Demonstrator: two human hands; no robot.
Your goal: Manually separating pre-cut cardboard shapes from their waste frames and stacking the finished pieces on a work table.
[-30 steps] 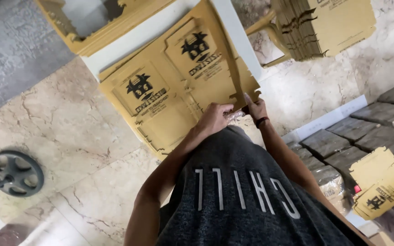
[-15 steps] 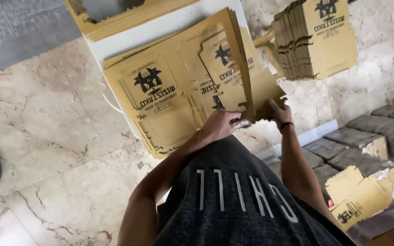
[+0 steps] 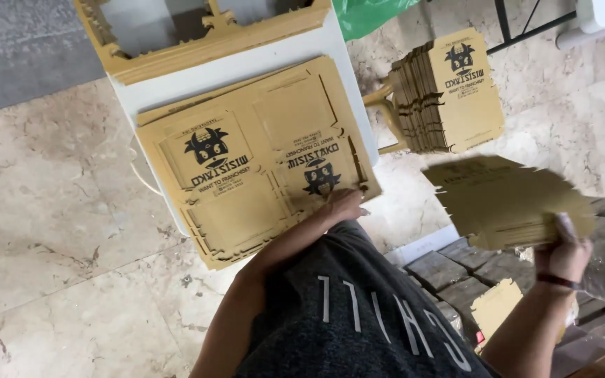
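A stack of flat yellow die-cut cardboard sheets (image 3: pixel 246 175) with black printed logos lies on a white table (image 3: pixel 246 66). My left hand (image 3: pixel 344 205) rests on the stack's near right corner, fingers pressing down on the top sheet. My right hand (image 3: pixel 563 250) is out to the right, gripping a blurred cut-out cardboard piece (image 3: pixel 509 199) in the air above the floor. My dark printed shirt fills the bottom middle.
A pile of cut yellow cardboard pieces (image 3: pixel 449 91) sits on a small stool to the right. Leftover cardboard frames (image 3: pixel 204 38) lie at the table's far end. Grey blocks (image 3: pixel 456 273) and a loose yellow piece (image 3: pixel 498 308) lie bottom right. Marble floor surrounds.
My right hand has pulled a cardboard piece off the stack and swung it out to the right. My left hand stays pressed on the stack. The view has shifted right.
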